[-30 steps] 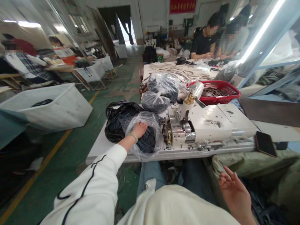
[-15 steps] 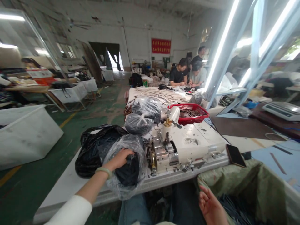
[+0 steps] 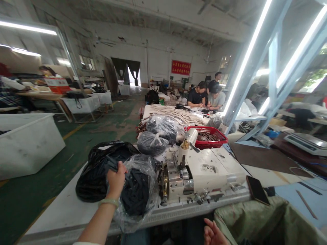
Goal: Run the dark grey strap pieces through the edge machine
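Note:
My left hand [image 3: 116,179], a pale bangle on its wrist, is over the near edge of a black plastic bag [image 3: 87,182]. Its fingers are closed around some dark strips [image 3: 111,164] that stick up past the fingertips. Just right of it, a clear plastic bag [image 3: 150,190] stands open, with a heap of dark strips [image 3: 135,192] inside. My right hand [image 3: 214,233] shows at the bottom edge beside a green sack [image 3: 242,216]. Its fingers are loosely bent and apart, with nothing seen in them.
A cream machine [image 3: 214,177] with metal rollers sits on the white table [image 3: 63,211]. Behind are tied clear bags [image 3: 153,143] and a red basket [image 3: 209,145]. A phone [image 3: 257,190] lies at the right. Several people work farther back.
My left hand has moved left from the clear bag to the black bag, now with dark strips in its fingers. My right hand sits lower and slightly left. The view has tilted up.

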The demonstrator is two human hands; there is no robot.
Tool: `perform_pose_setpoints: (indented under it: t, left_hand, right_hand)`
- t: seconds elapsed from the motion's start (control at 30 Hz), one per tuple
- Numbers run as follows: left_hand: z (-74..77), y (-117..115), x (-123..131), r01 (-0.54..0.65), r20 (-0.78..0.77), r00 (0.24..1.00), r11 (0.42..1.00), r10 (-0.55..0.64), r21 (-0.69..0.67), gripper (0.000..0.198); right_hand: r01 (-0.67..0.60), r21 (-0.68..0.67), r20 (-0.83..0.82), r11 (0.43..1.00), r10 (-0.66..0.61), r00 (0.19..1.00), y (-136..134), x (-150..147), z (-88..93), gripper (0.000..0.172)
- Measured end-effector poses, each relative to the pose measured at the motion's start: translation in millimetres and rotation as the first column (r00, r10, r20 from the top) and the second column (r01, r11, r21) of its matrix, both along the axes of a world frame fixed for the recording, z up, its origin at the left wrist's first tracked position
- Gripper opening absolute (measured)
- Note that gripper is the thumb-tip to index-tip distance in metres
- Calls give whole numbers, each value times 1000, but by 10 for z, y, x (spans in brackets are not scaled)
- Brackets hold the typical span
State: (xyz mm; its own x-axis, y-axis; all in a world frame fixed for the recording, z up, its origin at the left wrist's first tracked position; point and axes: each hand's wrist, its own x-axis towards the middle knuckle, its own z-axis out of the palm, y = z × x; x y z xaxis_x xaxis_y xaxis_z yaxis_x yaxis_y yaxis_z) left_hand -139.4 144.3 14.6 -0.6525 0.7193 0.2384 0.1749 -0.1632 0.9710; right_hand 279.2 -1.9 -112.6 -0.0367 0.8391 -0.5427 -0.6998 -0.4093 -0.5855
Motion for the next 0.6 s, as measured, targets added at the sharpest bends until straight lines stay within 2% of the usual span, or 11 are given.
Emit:
perform_pose_setpoints:
  t: [0.1, 0.13, 0.2, 0.23, 0.27, 0.33, 0.37, 0.4, 0.43, 0.5, 0.6]
  left_hand:
    - [125, -27, 77, -50, 178, 983, 997, 39, 60, 47]
    - [175, -79, 136, -21, 228, 974, 998, 6, 64, 48]
    - [274, -270, 328, 141, 317, 937, 989, -148, 45, 50]
    - [317, -405, 461, 364, 454, 818, 929, -353, 66, 49]
    - [354, -558, 613, 571, 574, 642, 817, -508, 84, 48]
    - [403, -884, 938, 805, 712, 335, 580, -617, 123, 46]
    - [414, -1038, 1091, 876, 747, 223, 465, -627, 128, 46]
    - [415, -1175, 1225, 917, 760, 158, 378, -630, 123, 45]
    - [407, -1290, 1332, 945, 772, 132, 315, -621, 91, 43]
    - [368, -1446, 1464, 971, 791, 128, 238, -599, 23, 41]
    - [285, -1523, 1506, 988, 821, 113, 149, -559, -34, 39]
  right_hand:
    - [-12, 38, -4, 999, 13, 1000, -25, -293, 152, 46]
    - [-54, 82, 23, 995, 52, 998, -34, -391, 223, 44]
    - [-176, 191, 119, 966, 155, 981, -36, -571, 405, 38]
    - [-245, 241, 182, 939, 205, 962, -25, -649, 514, 36]
    - [-313, 280, 244, 908, 248, 938, -3, -721, 633, 34]
    - [-412, 336, 346, 847, 296, 890, 73, -849, 881, 34]
    - [-439, 362, 376, 822, 303, 876, 123, -909, 1000, 34]
    - [-456, 387, 394, 802, 303, 868, 176, -967, 1108, 35]
    - [-462, 409, 400, 787, 300, 866, 229, -1023, 1202, 36]
    - [-461, 433, 405, 774, 290, 867, 316, -1127, 1338, 38]
    - [-433, 427, 401, 794, 264, 877, 381, -1248, 1425, 30]
